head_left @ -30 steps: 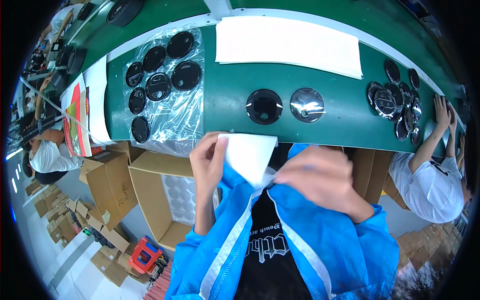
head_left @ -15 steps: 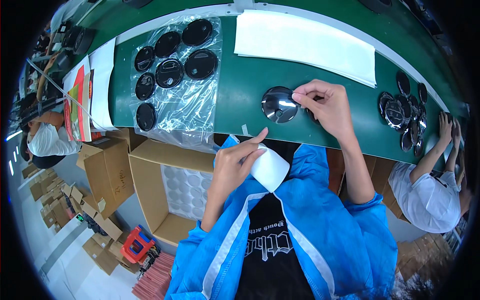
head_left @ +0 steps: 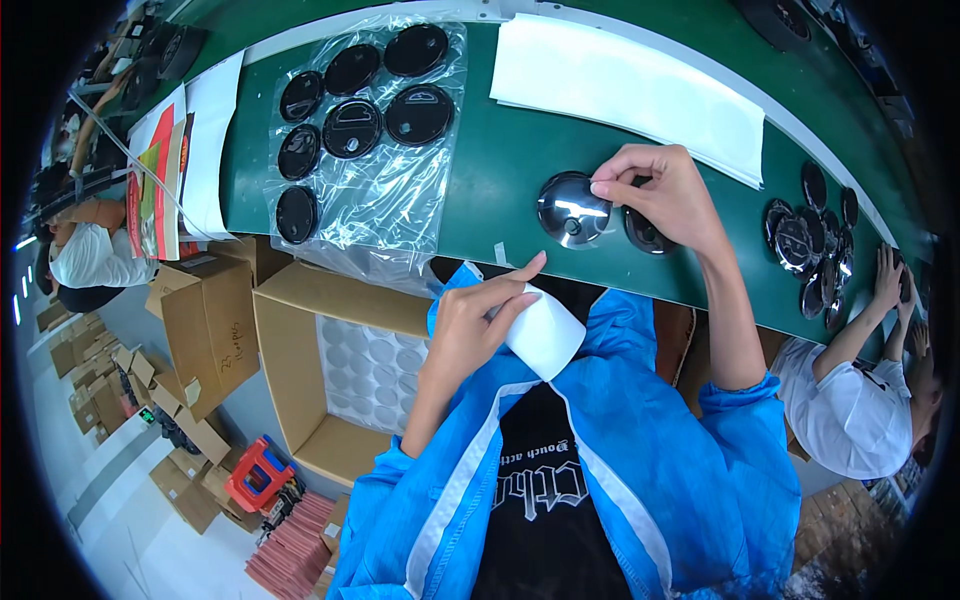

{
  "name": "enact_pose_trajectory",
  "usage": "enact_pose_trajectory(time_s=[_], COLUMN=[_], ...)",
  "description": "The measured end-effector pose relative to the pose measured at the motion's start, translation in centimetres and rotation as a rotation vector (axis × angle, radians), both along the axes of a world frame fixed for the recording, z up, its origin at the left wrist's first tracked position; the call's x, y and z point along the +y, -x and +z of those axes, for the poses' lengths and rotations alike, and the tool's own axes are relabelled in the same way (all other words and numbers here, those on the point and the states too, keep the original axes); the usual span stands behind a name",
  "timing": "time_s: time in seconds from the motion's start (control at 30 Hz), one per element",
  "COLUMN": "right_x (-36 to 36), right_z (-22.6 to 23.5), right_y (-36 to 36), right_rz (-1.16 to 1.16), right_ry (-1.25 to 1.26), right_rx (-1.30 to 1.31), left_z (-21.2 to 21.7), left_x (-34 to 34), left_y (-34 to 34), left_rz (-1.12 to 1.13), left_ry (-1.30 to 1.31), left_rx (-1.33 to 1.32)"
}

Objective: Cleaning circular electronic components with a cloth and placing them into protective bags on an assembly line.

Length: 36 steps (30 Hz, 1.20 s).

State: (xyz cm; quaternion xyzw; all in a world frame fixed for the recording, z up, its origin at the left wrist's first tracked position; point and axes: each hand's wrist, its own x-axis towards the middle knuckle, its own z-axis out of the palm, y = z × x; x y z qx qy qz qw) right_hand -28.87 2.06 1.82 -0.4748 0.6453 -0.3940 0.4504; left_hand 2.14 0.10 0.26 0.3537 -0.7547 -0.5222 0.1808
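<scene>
My right hand reaches over the green table and pinches the rim of a shiny round silver cap. A dark round cap lies just under that hand, partly hidden by it. My left hand stays close to my chest, below the table's near edge, and holds a white folded sheet. Both forearms wear blue sleeves.
A clear plastic sheet with several black round caps lies at the left. White paper sheets lie at the back. More round caps are heaped at the right, near another person's hands. Open cardboard boxes stand below the table.
My right hand left the white sheet, reached out to the table and took the silver cap by its rim. My left hand lowered the white sheet toward my chest.
</scene>
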Motion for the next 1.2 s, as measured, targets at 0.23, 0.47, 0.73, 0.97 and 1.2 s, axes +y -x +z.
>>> enact_pose_trajectory(time_s=[0.23, 0.47, 0.73, 0.97, 1.2], right_x=[-0.3, -0.1, 4.8, 7.8, 2.6], right_z=[-0.4, 0.0, 5.4, 3.4, 1.2], right_y=[0.0, -0.2, -2.8, -1.3, -6.8], right_rz=[0.000, -0.003, -0.064, 0.038, 0.148], right_ry=[0.001, 0.012, 0.086, 0.103, 0.370], right_rx=[0.019, 0.091, 0.575, 0.923, 0.936], left_z=[-0.1, -0.4, -0.2, 0.5, 1.3], left_x=[0.0, 0.1, 0.3, 0.5, 1.1], left_y=[0.0, 0.1, -0.1, -0.3, -4.1], left_rz=[0.008, 0.015, 0.021, 0.082, 0.214], left_ry=[-0.009, 0.001, -0.035, 0.028, -0.179], left_rx=[0.014, 0.026, 0.033, 0.161, 0.019])
